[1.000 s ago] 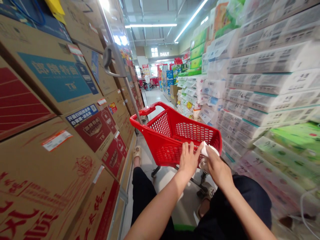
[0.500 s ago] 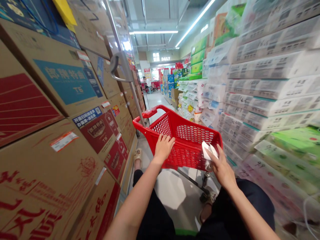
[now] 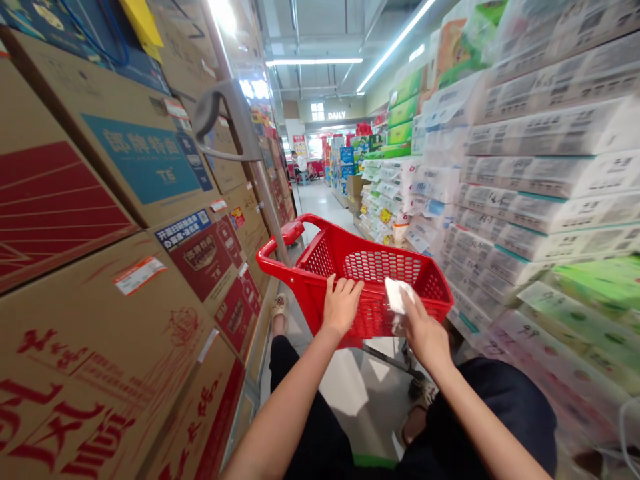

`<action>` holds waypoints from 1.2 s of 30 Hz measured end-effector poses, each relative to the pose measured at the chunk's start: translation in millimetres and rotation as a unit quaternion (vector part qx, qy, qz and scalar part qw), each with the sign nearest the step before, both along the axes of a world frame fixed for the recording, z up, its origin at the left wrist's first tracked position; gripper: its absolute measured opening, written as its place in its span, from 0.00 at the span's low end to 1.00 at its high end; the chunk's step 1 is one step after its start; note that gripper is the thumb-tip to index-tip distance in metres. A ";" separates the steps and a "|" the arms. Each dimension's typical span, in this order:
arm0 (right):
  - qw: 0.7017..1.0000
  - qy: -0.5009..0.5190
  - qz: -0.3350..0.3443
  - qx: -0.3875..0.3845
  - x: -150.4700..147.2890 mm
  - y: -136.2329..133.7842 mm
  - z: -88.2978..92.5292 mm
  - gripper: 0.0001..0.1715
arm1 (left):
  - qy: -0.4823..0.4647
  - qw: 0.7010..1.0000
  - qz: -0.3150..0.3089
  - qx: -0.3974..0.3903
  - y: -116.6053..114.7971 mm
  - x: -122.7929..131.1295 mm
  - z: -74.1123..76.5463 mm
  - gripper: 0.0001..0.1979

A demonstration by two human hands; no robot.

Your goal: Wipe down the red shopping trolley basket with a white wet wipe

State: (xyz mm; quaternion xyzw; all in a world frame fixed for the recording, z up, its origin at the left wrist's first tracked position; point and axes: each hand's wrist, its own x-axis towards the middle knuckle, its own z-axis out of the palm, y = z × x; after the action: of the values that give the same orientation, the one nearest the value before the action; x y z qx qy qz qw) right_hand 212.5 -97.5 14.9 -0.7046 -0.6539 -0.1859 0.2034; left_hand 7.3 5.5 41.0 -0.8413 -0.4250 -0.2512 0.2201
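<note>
A red plastic shopping cart (image 3: 380, 250) stands sideways in front of me, its handle end to the left. My left hand (image 3: 342, 305) grips the near top rim, fingers curled over the edge. A crumpled white tissue (image 3: 398, 296) is in my right hand (image 3: 423, 331), pinched in the fingers at the near side of the basket, close under the rim. The tissue and fingertips are slightly blurred. Whether the tissue presses on the basket wall I cannot tell.
Stacked cardboard cartons (image 3: 200, 257) wall the left side, with a metal pole bearing a grey handle (image 3: 225, 120) before them. Tall stacks of wrapped white packs (image 3: 525, 173) line the right. The aisle floor (image 3: 320, 200) runs ahead; a seated person (image 3: 301, 163) is far off.
My right hand has moved left along the basket's near side with the tissue. My left hand stays on the rim. The cart has turned slightly, and the view has shifted a little.
</note>
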 end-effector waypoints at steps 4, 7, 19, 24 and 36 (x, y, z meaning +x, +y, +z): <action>0.995 -0.084 0.049 -0.028 -55.9 12.5 18.1 0.48 | 0.015 1.000 0.008 -0.006 -6.6 -0.1 1.5 0.19; 0.992 -0.099 0.077 -0.020 -50.0 14.3 22.9 0.49 | 0.020 1.000 0.004 -0.009 -6.3 -4.0 3.7 0.20; 0.998 -0.041 -0.056 -0.007 42.2 -17.3 6.2 0.46 | 0.024 1.000 0.001 -0.003 -6.5 0.6 1.7 0.21; 0.996 -0.072 0.002 -0.049 -27.5 9.9 24.2 0.41 | 0.027 0.999 0.031 -0.001 -9.7 5.4 2.0 0.27; 0.998 -0.057 0.023 -0.016 25.9 -11.9 12.4 0.46 | 0.042 0.999 0.032 0.000 -10.4 -0.8 -0.3 0.34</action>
State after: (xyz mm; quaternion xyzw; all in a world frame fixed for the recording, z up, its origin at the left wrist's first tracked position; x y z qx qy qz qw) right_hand 238.4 -109.4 27.3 -0.6805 -0.6834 -0.2110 0.1589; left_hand 6.5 -4.8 40.6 -0.8372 -0.4417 -0.2088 0.2459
